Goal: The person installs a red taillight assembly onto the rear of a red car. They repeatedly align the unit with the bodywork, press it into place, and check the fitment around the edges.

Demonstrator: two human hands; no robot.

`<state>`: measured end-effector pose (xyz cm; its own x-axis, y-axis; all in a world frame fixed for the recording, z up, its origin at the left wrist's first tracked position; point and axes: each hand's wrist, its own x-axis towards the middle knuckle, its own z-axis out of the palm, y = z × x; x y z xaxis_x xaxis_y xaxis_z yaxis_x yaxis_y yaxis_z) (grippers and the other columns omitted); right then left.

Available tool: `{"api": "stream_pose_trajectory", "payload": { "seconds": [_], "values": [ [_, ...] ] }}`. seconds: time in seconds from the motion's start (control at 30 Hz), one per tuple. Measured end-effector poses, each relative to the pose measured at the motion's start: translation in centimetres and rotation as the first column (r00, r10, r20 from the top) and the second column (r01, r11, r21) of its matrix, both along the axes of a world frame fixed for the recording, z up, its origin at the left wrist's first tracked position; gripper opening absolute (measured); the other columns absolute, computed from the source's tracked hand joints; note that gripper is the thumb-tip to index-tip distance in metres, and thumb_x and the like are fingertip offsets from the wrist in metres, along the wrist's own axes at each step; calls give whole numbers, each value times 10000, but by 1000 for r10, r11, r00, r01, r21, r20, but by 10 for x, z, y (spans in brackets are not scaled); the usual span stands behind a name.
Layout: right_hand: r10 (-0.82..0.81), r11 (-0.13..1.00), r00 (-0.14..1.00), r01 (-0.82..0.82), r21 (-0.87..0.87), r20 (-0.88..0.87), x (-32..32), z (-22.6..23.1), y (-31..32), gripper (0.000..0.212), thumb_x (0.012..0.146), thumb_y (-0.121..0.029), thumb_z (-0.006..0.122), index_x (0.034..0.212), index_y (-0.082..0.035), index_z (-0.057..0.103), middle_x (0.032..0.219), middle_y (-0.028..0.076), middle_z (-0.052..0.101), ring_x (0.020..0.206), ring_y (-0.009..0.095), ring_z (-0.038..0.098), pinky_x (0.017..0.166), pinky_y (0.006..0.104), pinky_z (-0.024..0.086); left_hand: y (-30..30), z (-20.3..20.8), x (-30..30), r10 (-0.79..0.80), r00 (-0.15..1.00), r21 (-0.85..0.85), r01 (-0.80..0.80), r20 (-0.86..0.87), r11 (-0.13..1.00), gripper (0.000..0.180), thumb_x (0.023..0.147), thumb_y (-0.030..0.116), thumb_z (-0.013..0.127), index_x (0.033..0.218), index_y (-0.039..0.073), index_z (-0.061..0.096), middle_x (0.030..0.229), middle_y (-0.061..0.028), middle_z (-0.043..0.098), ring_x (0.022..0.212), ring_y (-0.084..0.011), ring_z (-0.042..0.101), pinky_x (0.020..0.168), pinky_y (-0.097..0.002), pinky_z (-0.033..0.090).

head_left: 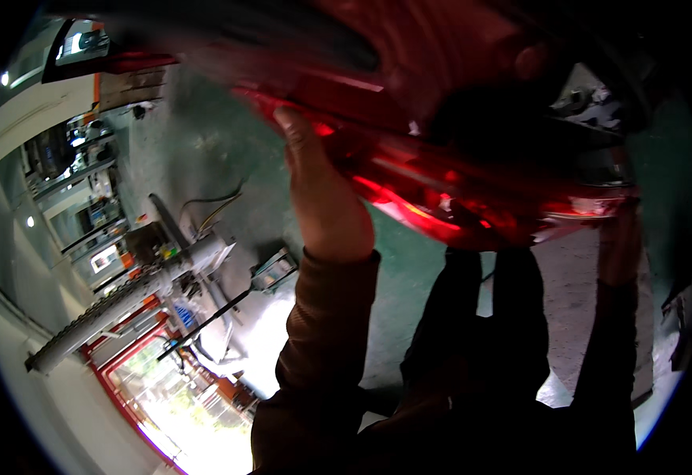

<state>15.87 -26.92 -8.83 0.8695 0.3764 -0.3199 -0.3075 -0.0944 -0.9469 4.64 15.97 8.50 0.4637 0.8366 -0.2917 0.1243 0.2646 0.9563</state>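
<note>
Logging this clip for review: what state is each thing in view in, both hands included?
Large glossy red curved panel: raised overhead, blurred.
Left hand: raised, pressed against the panel's edge; grip unclear.
Right hand: raised at the panel's other end, in shadow; grip unclear.
Grey toothed metal bar: lying on the floor.

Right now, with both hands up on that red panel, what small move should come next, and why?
Probably steady the right end first. The left hand is pressed flat against the edge of the glossy red panel, while the right hand at the far end is dim and its grip is unclear.
</note>
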Motion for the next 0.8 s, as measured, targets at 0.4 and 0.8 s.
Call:
{"api": "stream_pose_trajectory", "payload": {
  "seconds": [0.4,0.8],
  "values": [
    [92,973,921,-2,230,-379,13,66,71,747,1036,-630,498,1539,-85,407,1481,159,540,1322,336,564,1040,565,513,-10,-9,2,146,987,-40,-144,61,989,1179,982,713,543,1607,-127,2,1688,-232,195,1548,-287,242,1259,-374,220],
    [29,988,806,65,138,-591,19,105,111,864,998,-761,380,1586,-128,363,1601,161,440,1419,444,475,1135,672,390,-25,-47,-19,247,960,517,-147,-130,843,1248,851,554,813,1601,-122,81,1654,-389,103,1560,-498,139,1271,-511,174]
  ]
}}
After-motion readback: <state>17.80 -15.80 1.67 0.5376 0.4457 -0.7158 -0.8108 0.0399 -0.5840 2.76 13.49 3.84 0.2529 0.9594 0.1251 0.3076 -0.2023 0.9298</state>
